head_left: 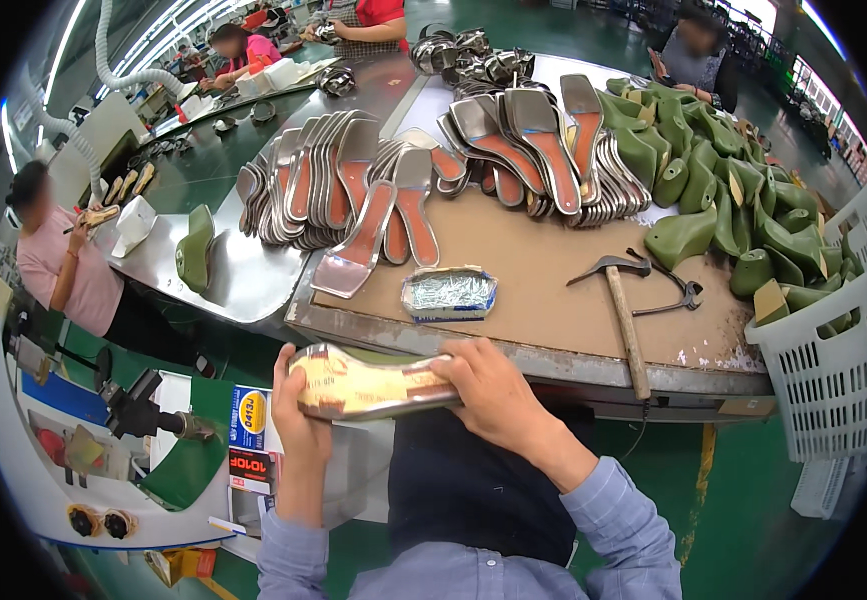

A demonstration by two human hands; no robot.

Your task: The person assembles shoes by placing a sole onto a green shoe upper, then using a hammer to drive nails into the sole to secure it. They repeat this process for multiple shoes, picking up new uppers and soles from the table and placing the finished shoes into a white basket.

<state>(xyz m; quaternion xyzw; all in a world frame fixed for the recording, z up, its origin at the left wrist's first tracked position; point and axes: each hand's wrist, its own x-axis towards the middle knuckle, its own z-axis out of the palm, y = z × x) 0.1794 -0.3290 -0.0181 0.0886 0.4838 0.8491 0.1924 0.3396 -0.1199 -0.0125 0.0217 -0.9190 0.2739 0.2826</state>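
Between my two hands is a green shoe last with a tan insole (373, 385) on its sole, held sideways above my lap. My left hand (298, 430) grips the wide end at the left. At the narrower right end, the fingers of my right hand (498, 395) are closed around the last. Its green side shows only as a strip along the upper edge. Just beyond, on the table's brown board (523, 270), sits a small open box of tacks or nails (450, 293). A hammer (625, 325) and a pair of pincers (675, 290) lie to the right.
Stacks of metal-edged insoles (328, 180) cover the table's far side. Green lasts (713, 190) are heaped at the right, partly over a white plastic crate (823, 380). A single green last (194, 250) stands at left. A machine (123, 490) is close on my left. Several people work beyond.
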